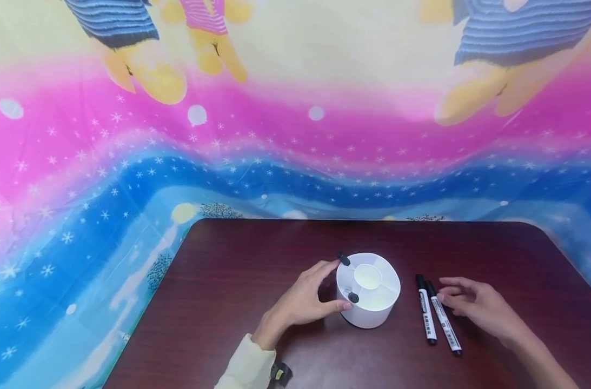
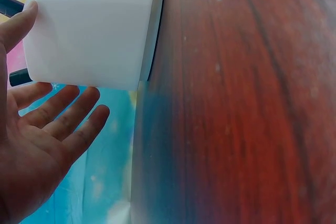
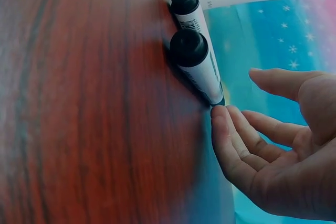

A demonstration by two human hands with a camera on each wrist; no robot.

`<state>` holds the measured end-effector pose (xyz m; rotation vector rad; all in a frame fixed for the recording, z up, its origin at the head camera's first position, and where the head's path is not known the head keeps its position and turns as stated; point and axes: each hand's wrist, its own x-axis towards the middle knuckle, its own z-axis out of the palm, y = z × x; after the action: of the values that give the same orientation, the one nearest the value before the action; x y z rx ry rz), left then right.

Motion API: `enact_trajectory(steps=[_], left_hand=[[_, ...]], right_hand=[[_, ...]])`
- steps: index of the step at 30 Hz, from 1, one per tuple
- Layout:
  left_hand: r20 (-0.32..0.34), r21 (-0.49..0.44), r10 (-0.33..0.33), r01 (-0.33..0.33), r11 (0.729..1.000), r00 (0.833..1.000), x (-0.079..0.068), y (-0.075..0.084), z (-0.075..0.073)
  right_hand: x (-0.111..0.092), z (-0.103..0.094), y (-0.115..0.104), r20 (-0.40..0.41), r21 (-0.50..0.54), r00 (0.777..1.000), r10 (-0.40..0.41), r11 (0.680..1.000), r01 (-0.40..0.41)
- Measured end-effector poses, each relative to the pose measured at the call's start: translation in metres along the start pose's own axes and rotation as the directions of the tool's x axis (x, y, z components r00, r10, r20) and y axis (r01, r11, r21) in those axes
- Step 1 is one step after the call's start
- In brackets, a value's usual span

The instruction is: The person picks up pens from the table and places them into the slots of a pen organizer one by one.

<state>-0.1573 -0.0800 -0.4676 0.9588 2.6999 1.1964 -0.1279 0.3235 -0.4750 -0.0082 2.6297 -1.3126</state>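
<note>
A round white pen holder (image 1: 370, 319) with a ring in its middle and dividers stands upright on the table. Two black-tipped pens (image 1: 353, 297) poke up over its left rim, mostly hidden inside it. My left hand (image 1: 302, 300) holds the holder from the left, thumb on the near side and fingers on the far side. To the right lie two white markers with black caps, a left marker (image 1: 426, 309) and a right marker (image 1: 445, 321), close together at their upper ends. My right hand (image 1: 485, 308) is beside the right marker, fingertips right by its upper part, loosely bent.
The dark red-brown wooden table (image 1: 237, 270) has rounded far corners. Behind it hangs a colourful cloth (image 1: 276, 124) with snowflakes and cartoon figures. A dark band-like object (image 1: 280, 373) shows by the left sleeve.
</note>
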Motion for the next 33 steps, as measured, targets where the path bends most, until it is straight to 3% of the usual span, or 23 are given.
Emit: enact_trajectory(steps=[10,17,25,33], left_hand=[[0.009,-0.003,-0.019,0.019,1.0,1.0,0.001,-0.001,-0.001],[0.013,0.001,-0.025,0.025,1.0,1.0,0.002,-0.001,0.0],[0.017,0.01,-0.027,0.027,1.0,0.999,0.002,-0.001,0.001],[0.024,0.005,-0.048,0.048,0.999,0.999,0.002,-0.001,0.001]], right_hand=[[0.003,0.0,-0.001,0.044,-0.051,0.998,0.037,0.998,-0.034],[0.008,0.0,-0.002,0.082,-0.086,0.991,0.107,0.991,-0.1],[0.01,0.006,-0.003,0.027,-0.172,0.996,0.08,0.982,-0.074],[0.011,0.006,-0.001,0.034,-0.115,0.996,0.085,0.99,-0.08]])
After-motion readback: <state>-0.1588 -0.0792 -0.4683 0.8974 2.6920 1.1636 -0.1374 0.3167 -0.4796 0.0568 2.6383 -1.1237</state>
